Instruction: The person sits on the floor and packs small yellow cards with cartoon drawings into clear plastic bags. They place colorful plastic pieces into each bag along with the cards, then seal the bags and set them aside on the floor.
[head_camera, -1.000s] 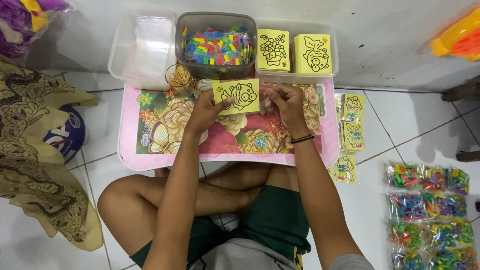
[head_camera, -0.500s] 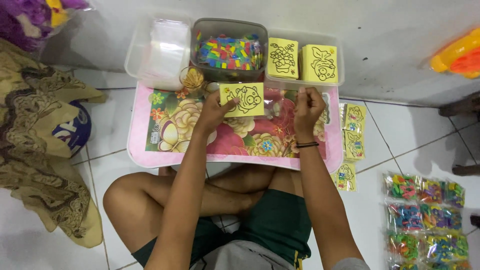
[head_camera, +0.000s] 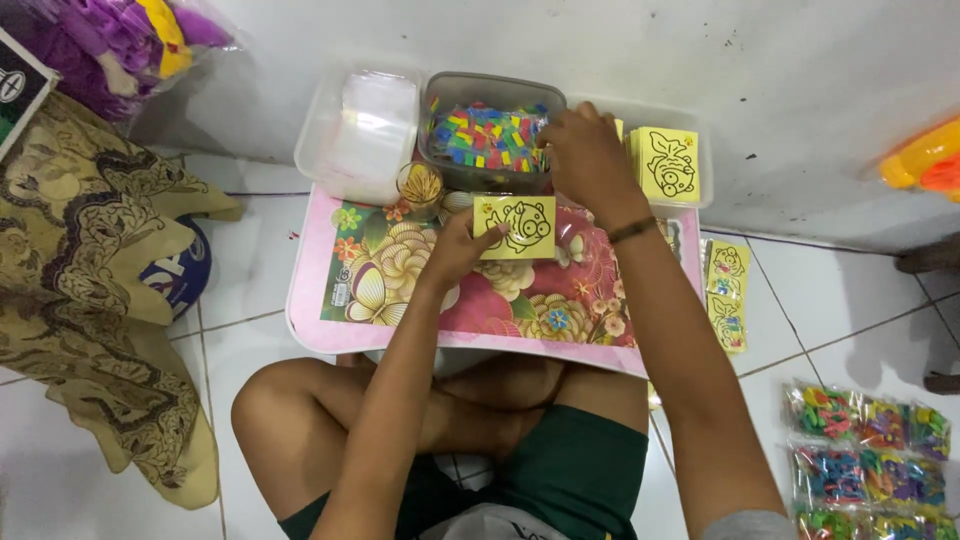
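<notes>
The left hand (head_camera: 455, 250) pinches a yellow square card (head_camera: 516, 227) with a black outline drawing by its lower left corner, thumb on its face; the card sits just above the middle of the small pink table (head_camera: 310, 320), whose top bears a flower print; the right hand (head_camera: 588, 160), a dark band at its wrist, reaches to twelve o'clock over the rim between the grey tub (head_camera: 490, 135) and the clear tray (head_camera: 690, 195) to its right, fingers curled down; whether it grasps anything, I cannot tell.

The grey tub holds a heap of small coloured pieces, red, blue, green and yellow; at ten o'clock of the card a clear plastic box (head_camera: 360, 130) holds a stack of clear bags; a small round cup (head_camera: 420, 185) of thin sticks stands just in front of it, at the table's far edge; at two o'clock of the card a yellow card with a fish outline (head_camera: 668, 165) stands upright in the clear tray.

On the floor tiles at three o'clock of the table lie more yellow cards (head_camera: 727, 295) in a column; at five o'clock, flat clear packets of coloured pieces (head_camera: 868, 455) lie in rows; at nine o'clock a brown patterned cloth (head_camera: 90, 300) lies crumpled; at eleven o'clock a clear bag of purple and yellow stuff (head_camera: 120, 40) leans on the wall.
</notes>
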